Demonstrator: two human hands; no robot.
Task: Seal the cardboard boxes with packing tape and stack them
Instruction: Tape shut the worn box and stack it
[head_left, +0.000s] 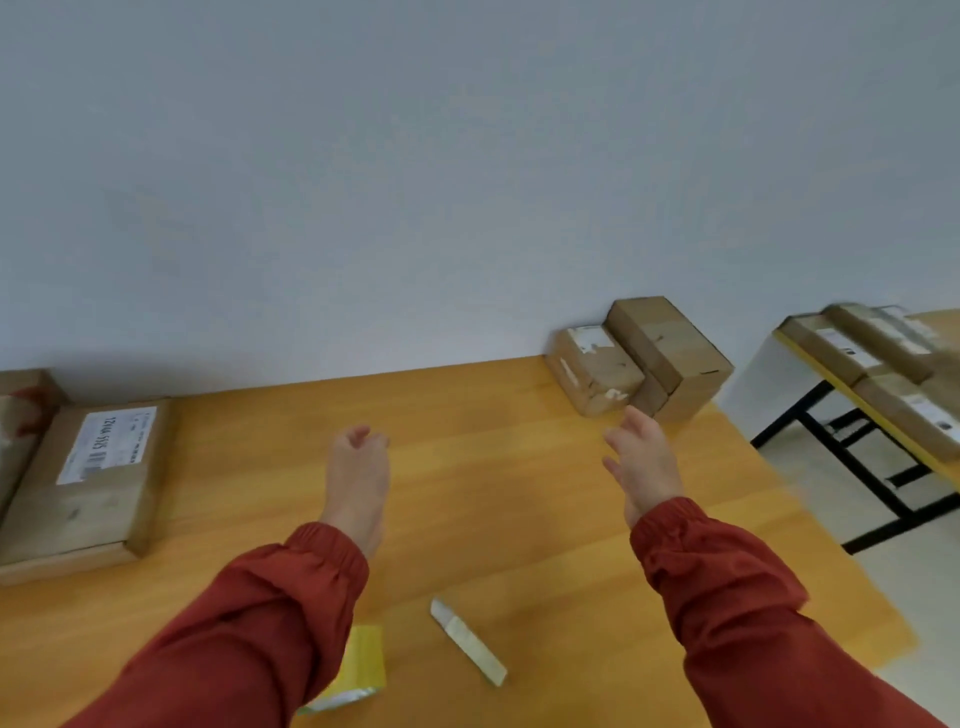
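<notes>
Honey-orange wood-grain table (467, 467). Brown cardboard: a flat box (78, 514) with a white label (106, 444) printed black, and a stack (670, 348) with torn white labels. Rust-red sleeves (249, 639). Pale grey-blue wall (415, 182). Yellow packet (363, 660), cream-white bar (470, 642).

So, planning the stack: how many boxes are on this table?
4, maybe more: big box and cut-off box at left; low box and tall box back right. Another may hide between those.
</notes>
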